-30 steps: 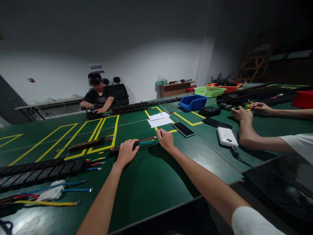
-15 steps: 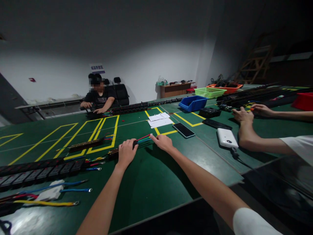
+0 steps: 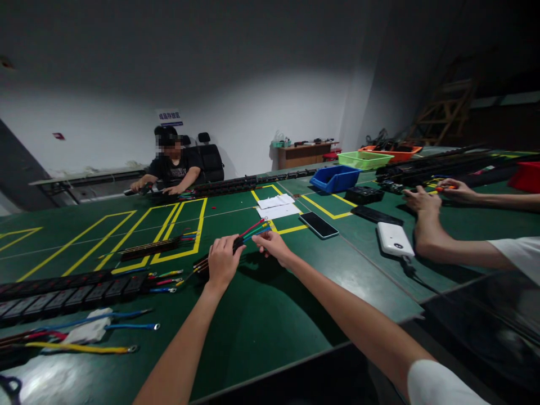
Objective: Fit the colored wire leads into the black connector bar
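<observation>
My left hand (image 3: pixel 223 260) is closed around a dark bundle of long thin strips, just above the green table. Coloured wires (image 3: pixel 252 229), red, green and blue among them, fan out from the bundle's right end, with small metal ring ends. My right hand (image 3: pixel 273 246) has its fingers curled at these wires from the right, thumb and fingertips against the lower ones; the exact wire between them is hard to see. A similar dark bundle (image 3: pixel 154 248) with coloured wires lies further left.
Black socket strips (image 3: pixel 97 292) and ring-ended cables (image 3: pixel 84 347) lie at left. Beyond my right hand are papers (image 3: pixel 276 206), a phone (image 3: pixel 319 225), a white power bank (image 3: pixel 394 239) and a blue bin (image 3: pixel 335 178). A co-worker's hands (image 3: pixel 424 201) work at right; another person sits opposite.
The wire ends have lifted and spread apart. My right hand has let go of the red wire's tip and shifted slightly left and down, fingers more curled. My left hand has moved slightly right.
</observation>
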Demonstrator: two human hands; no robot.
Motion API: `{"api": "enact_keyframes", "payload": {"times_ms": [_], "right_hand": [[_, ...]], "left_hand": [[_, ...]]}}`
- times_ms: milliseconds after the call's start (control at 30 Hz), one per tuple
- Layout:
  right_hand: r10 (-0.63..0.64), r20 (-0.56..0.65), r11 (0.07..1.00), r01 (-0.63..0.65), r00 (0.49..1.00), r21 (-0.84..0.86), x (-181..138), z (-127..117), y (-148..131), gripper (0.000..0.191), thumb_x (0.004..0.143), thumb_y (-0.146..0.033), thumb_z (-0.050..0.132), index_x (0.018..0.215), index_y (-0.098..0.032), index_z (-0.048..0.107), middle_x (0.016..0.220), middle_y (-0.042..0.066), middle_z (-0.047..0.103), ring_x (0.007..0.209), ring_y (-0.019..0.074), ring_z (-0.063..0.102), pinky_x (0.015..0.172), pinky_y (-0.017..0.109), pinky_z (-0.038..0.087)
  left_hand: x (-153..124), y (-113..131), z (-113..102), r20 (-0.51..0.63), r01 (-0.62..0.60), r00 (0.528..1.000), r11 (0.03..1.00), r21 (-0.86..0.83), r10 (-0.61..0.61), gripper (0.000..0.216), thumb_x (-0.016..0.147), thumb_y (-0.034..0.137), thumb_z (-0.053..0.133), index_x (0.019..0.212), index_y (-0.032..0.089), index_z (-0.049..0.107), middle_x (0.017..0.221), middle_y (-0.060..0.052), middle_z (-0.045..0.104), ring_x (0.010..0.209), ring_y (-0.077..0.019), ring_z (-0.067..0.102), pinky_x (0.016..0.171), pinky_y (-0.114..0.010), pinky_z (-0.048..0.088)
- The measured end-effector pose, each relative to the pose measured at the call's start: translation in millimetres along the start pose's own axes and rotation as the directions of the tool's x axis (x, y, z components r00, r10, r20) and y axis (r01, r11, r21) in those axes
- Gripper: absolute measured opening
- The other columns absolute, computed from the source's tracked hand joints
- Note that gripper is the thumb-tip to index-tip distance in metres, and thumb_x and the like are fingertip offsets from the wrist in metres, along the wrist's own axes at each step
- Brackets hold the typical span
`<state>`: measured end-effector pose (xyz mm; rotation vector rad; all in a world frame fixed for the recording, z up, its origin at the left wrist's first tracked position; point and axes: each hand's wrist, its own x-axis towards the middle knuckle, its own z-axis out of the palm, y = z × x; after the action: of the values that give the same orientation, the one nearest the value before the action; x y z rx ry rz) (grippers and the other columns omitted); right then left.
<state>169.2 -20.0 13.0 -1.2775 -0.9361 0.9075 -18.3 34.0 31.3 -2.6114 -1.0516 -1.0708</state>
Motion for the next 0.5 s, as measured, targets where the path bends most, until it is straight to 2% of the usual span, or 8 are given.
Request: {"api": "enact_keyframes", "payload": {"times_ms": [100,233,367,500], "right_hand": [[-0.06,0.009,0.992,0.059,0.998,0.115,-3.5,7.9,-1.9,0.042,0.067,-0.048,0.086,0.086,-0.016,0.066,0.078,0.004,0.069,0.066,0.0135,0.064,0.047,0.019,0.049],[-0.094,0.012,0.978,0.09,0.996,0.19,-5.5,11.9,-3.5,0.042,0.062,-0.045,0.088,0.085,-0.015,0.07,0.078,0.005,0.071,0.076,0.0181,0.069,0.056,0.024,0.056],[-0.077,0.04,0.965,0.064,0.996,0.254,-6.4,13.7,-3.6,0.042,0.06,-0.045,0.09,0.083,-0.015,0.072,0.081,0.006,0.074,0.077,0.019,0.072,0.062,0.026,0.057],[-0.089,0.042,0.963,0.076,0.995,0.259,-6.1,15.6,-2.1,0.042,0.059,-0.044,0.09,0.082,-0.015,0.072,0.08,0.006,0.074,0.075,0.0182,0.071,0.062,0.026,0.056]], "left_hand": [[-1.0,4.3,-1.4,-0.013,-0.041,0.999,0.999,0.0,0.041,0.035,0.094,0.036,0.064,0.125,0.021,0.064,0.117,-0.01,0.072,0.108,-0.0278,0.061,0.093,-0.04,0.047],[-1.7,8.2,-5.6,0.029,-0.025,0.999,1.0,0.01,0.024,0.034,0.096,0.035,0.059,0.127,0.022,0.063,0.119,-0.011,0.07,0.11,-0.0278,0.059,0.096,-0.041,0.047],[-1.3,9.5,-8.8,0.094,0.004,0.996,1.0,0.024,-0.006,0.035,0.096,0.033,0.057,0.129,0.024,0.063,0.121,-0.012,0.068,0.114,-0.029,0.057,0.1,-0.043,0.045],[-1.4,9.7,-8.6,0.105,-0.005,0.994,0.999,0.039,0.001,0.035,0.096,0.034,0.057,0.129,0.024,0.063,0.119,-0.012,0.067,0.114,-0.0294,0.057,0.1,-0.043,0.046]]}}
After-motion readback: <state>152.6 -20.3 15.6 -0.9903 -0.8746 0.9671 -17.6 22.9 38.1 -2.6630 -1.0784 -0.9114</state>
